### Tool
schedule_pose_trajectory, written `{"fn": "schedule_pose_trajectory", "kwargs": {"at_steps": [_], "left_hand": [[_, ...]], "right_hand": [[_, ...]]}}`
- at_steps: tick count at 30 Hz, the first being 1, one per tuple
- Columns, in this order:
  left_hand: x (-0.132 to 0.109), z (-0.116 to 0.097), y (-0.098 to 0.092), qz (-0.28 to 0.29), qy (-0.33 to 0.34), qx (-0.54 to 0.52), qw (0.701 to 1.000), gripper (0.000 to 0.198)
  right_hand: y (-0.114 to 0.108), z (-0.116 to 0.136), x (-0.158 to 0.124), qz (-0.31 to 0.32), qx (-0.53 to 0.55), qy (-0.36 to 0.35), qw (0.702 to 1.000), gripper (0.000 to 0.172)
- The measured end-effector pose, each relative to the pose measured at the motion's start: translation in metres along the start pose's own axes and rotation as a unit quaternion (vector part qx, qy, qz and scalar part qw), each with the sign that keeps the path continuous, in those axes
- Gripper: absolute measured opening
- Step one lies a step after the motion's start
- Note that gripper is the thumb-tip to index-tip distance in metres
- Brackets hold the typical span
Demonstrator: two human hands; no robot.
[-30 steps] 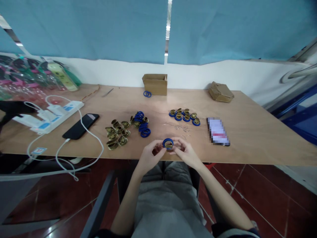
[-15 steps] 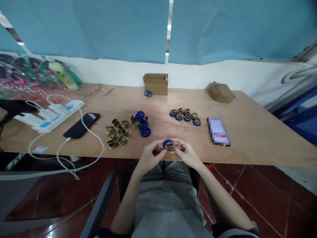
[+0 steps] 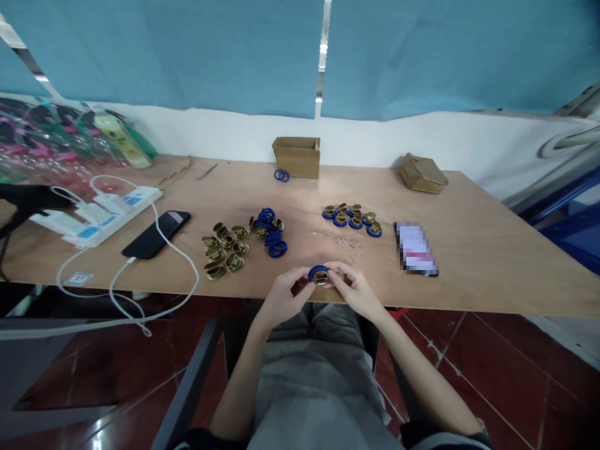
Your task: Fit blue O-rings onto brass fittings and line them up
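Both hands meet at the near edge of the wooden table (image 3: 492, 250). My left hand (image 3: 287, 294) and my right hand (image 3: 352, 289) pinch a small brass piece with a blue ring (image 3: 319, 274) around it, held between the fingertips. Just beyond them lie a heap of bare brass pieces (image 3: 224, 249), a pile of loose blue rings (image 3: 272, 232) and a group of brass pieces fitted with blue rings (image 3: 352, 219). A few thin clear rings (image 3: 340, 239) lie on the wood between the groups.
A black phone (image 3: 156, 234) on a white cable and a white power strip (image 3: 96, 217) lie at left. Another phone (image 3: 415, 249) sits at right. At the back stand an open cardboard box (image 3: 297, 156) and a closed small box (image 3: 422, 173). Plastic bags (image 3: 51, 140) fill the far left.
The blue ring has tilted flatter and sits lower between the fingertips. The hands stay in the same place; the view has shifted slightly.
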State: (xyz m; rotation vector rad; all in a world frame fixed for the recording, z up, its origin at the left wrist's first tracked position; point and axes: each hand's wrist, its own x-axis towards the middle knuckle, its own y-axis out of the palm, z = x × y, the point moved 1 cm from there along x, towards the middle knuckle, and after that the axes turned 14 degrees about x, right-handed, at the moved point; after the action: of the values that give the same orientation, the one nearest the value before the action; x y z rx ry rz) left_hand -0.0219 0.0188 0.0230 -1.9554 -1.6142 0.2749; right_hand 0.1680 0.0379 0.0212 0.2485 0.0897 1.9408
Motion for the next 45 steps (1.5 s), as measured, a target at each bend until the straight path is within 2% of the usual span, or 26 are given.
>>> {"fn": "schedule_pose_trajectory", "kwargs": {"at_steps": [6,13,23,34,37,42,45], "left_hand": [[0.002,0.000,-0.004,0.027,-0.004,0.000,1.000,0.030],[0.002,-0.001,-0.005,0.002,0.005,0.018,1.000,0.027],[0.002,0.000,-0.001,-0.012,0.005,-0.017,1.000,0.024],[0.001,0.004,0.002,-0.036,0.000,-0.027,0.999,0.021],[0.001,0.006,0.004,-0.041,-0.009,-0.023,0.999,0.019],[0.000,0.007,0.005,-0.050,-0.025,-0.042,0.998,0.016],[0.000,0.007,0.006,-0.055,-0.029,-0.046,0.997,0.014]], "right_hand": [[0.001,0.006,-0.001,-0.006,-0.058,-0.026,0.998,0.032],[0.002,0.007,-0.006,-0.025,-0.086,-0.043,0.995,0.027],[0.004,0.009,-0.003,-0.060,-0.093,-0.055,0.992,0.026],[0.007,0.016,-0.006,-0.020,-0.163,-0.132,0.978,0.017],[0.007,0.014,-0.006,-0.027,-0.153,-0.121,0.980,0.016],[0.007,0.006,-0.004,-0.037,-0.122,-0.063,0.990,0.021],[0.006,0.003,-0.004,-0.026,-0.117,-0.060,0.991,0.021]]}}
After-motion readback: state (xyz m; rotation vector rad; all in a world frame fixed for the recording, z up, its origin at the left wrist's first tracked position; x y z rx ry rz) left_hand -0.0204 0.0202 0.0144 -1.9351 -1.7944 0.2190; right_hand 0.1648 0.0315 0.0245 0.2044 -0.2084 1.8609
